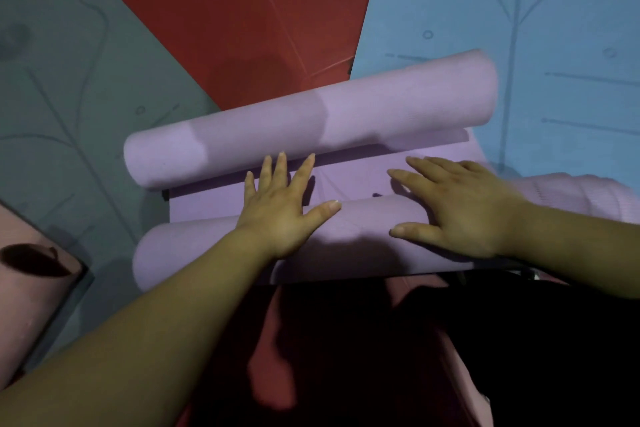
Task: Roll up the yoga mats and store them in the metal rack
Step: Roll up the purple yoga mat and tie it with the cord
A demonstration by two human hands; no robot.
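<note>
Both hands, left hand (277, 215) and right hand (460, 215), fingers spread flat, press the half-rolled purple mat (311, 243); the grey mat (69, 80) and blue mat (519, 10) lie unrolled, no rack in view.

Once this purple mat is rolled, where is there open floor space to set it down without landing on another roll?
Bare floor shows only as the red wedge between the grey-green mat and the blue mat; both mats lie flat with open tops. Crowded: the purple mat under the left hand and right hand, and the pink roll at lower left.
</note>
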